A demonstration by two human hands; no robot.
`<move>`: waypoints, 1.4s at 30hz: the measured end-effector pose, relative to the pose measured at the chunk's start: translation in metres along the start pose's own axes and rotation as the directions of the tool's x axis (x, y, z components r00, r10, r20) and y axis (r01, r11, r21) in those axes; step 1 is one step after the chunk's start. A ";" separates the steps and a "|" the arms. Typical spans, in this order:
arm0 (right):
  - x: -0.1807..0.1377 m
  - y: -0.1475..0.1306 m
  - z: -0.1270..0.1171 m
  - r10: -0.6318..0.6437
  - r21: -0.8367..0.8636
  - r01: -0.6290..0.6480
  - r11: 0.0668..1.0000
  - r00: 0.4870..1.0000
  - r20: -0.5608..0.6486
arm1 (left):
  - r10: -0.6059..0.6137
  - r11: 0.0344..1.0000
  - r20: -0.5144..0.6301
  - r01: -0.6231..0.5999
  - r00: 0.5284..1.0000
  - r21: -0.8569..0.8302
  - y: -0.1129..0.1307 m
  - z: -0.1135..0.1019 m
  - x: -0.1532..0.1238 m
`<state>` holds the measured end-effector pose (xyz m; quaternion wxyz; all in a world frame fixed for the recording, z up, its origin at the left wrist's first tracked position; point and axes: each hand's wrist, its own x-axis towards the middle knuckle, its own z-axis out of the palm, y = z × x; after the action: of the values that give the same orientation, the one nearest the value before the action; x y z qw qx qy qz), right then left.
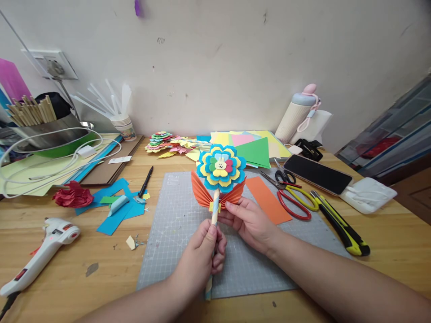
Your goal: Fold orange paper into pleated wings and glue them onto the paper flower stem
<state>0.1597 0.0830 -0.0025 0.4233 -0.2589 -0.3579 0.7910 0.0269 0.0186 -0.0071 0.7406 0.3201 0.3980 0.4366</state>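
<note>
A layered paper flower (pixel 220 167) in blue, yellow, red and green, with a small smiling face at its centre, tops a striped paper stem (pixel 215 211). My left hand (pixel 206 249) is wrapped round the stem below its middle. Orange pleated paper leaves (pixel 204 190) spread to both sides under the bloom, with a yellow paper band (pixel 214 207) where they meet the stem. My right hand (pixel 251 222) pinches the right leaf near that band, thumb on top. Beneath both hands lies a grey cutting mat (pixel 175 215). An orange paper strip (pixel 267 199) rests on it to the right.
Scissors (pixel 296 202), a yellow-black utility knife (pixel 340 224) and a phone (pixel 318 174) lie right. At left are a hot glue gun (pixel 43 253), blue paper scraps (pixel 116 215), crumpled red paper (pixel 73 194) and a black pen (pixel 146 181). A tumbler (pixel 296 116) stands behind.
</note>
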 end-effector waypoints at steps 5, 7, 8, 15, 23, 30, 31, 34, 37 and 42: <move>0.000 -0.001 0.000 0.005 0.000 -0.005 1.000 1.000 -0.006 | -0.005 1.000 -0.005 0.005 1.000 0.000 0.001 0.001 0.000; 0.000 -0.001 0.000 0.004 0.006 -0.004 1.000 1.000 -0.002 | -0.008 1.000 -0.008 0.008 1.000 0.001 0.001 0.001 0.000; 0.000 -0.001 0.000 0.004 0.007 -0.004 1.000 1.000 0.001 | -0.009 1.000 -0.009 0.009 1.000 0.001 0.001 0.001 0.000; 0.002 0.000 -0.001 0.004 0.009 -0.004 1.000 1.000 0.013 | 0.000 1.000 -0.007 0.000 1.000 0.000 0.000 0.001 0.000; 0.002 0.000 -0.001 -0.004 0.019 0.003 1.000 1.000 0.015 | -0.002 1.000 -0.001 0.002 1.000 -0.023 -0.001 0.000 0.000; 0.001 -0.002 0.001 -0.017 0.028 0.016 0.999 0.999 0.027 | 0.021 1.000 0.015 -0.021 1.000 -0.015 0.000 0.002 0.000; 0.001 -0.003 0.002 -0.025 0.032 0.024 0.999 0.999 0.034 | 0.030 1.000 0.020 -0.029 0.999 -0.012 0.001 0.002 -0.001; -0.001 -0.005 0.004 -0.036 0.049 0.032 0.998 0.997 0.069 | 0.070 0.997 0.014 -0.071 0.997 0.007 0.002 0.002 -0.001; -0.002 -0.003 0.003 -0.018 0.038 0.015 0.999 0.996 0.091 | 0.148 0.986 -0.037 -0.144 0.988 0.082 0.008 0.000 -0.001; -0.006 0.006 0.004 0.074 -0.155 -0.073 0.985 0.997 0.001 | 0.318 0.942 -0.143 -0.296 0.937 0.158 0.022 -0.006 0.001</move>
<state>0.1569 0.0743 -0.0038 0.3715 -0.3013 -0.4097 0.7767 0.0135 0.0299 0.0081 0.6041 0.3899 0.4320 0.5444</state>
